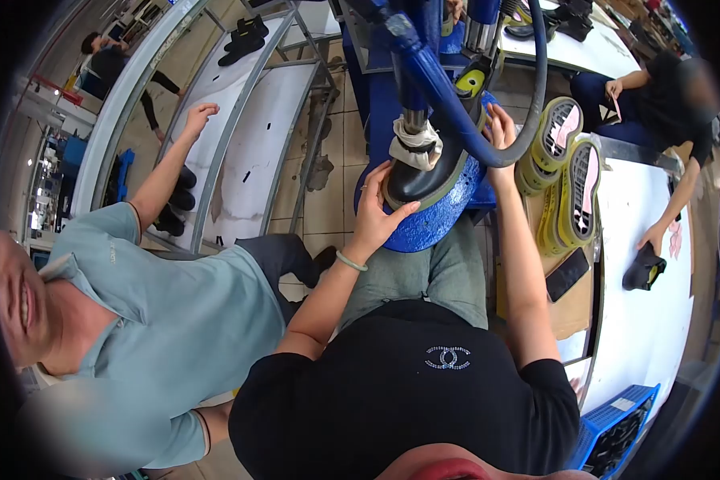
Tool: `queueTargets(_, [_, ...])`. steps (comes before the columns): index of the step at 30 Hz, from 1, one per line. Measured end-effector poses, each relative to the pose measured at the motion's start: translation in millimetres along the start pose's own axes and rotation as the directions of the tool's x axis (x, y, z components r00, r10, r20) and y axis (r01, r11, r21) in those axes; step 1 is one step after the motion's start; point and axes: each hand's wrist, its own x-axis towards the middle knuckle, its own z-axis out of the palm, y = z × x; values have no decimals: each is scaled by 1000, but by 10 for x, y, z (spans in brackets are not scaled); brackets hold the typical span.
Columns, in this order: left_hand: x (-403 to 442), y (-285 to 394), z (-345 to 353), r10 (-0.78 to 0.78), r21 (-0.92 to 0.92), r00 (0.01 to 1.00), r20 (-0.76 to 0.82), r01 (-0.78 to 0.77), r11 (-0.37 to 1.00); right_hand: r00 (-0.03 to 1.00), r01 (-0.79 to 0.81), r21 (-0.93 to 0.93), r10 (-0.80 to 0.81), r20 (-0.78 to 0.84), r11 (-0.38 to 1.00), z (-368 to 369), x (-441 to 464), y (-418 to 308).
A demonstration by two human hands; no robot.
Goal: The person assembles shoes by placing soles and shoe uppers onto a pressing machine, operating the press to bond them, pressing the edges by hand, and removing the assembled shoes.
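The left hand [376, 216] has its grip around the toe of the black shoe [414, 182] on the blue plate [432, 230]; the right hand [500, 138] curls at its far side, grip unclear. Beyond lie a phone [567, 275], then yellow-green soles [570, 192].

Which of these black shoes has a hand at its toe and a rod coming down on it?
The shoe at the blue machine, by the wearer's left hand. Bunched cloth sets it apart from those on the rack.
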Motion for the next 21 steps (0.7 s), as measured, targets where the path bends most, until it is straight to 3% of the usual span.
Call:
queueTargets(1, [0,9,-5,8,-8,1000,-7,-8,1000,999,-15,29,14,38,999,-29,-64,129])
queueTargets(3, [-14,53,-22,-8,-2,1000,20,8,1000,999,46,-141,-46,3,989,-46,-213,300])
queueTargets(5, [-20,62,-107,-12,-86,998,66,18,996,979,175,-219,-193,-62,960,109,-390,82])
queueTargets(8, [-14,96,-298,-8,243,997,74,-10,970,981,173,-323,-193,-30,930,55,-344,201])
queueTargets(9, [-24,131,-305,-5,239,998,59,-9,971,979,179,-354,-201,-29,918,58,-368,182])
queueTargets(12, [-42,90,-286,76,239,995,57,-87,967,970,209,-303,-237,-61,930,96,-362,192])
queueTargets(14, [-69,136,-235,173,158,984,-41,-165,974,976,194,-281,-215,-46,940,91,-383,189])
queueTargets(21, [-123,14,-218,112,109,978,-174,-94,990,976,182,-310,-210,-59,933,116,-401,195])
